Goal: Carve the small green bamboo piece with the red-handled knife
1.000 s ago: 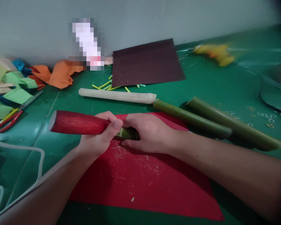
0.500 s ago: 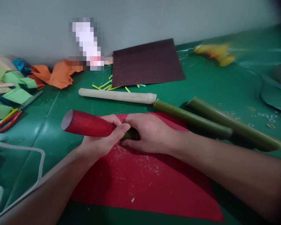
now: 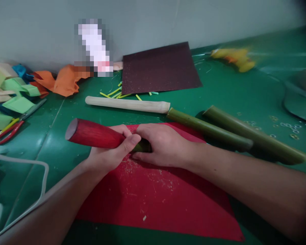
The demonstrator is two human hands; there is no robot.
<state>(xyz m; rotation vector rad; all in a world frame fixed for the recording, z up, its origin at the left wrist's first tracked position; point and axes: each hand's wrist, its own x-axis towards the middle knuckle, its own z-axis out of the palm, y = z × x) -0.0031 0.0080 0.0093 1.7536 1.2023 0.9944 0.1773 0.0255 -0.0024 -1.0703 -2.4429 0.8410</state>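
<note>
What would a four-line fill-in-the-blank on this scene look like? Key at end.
1. The left hand grips a handle coloured ____.
2. The right hand holds bamboo coloured ____.
3. The pale stick lies ____ the brown sheet and the red sheet.
4. The scissors lie toward the picture's ____ edge.

Missing words: red; green; between; left.

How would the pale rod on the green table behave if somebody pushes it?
The pale rod would probably roll, as its sides look rounded. It seems stiff, lying straight along its length. Its thicker right end might catch the adjacent green bamboo piece.
</note>
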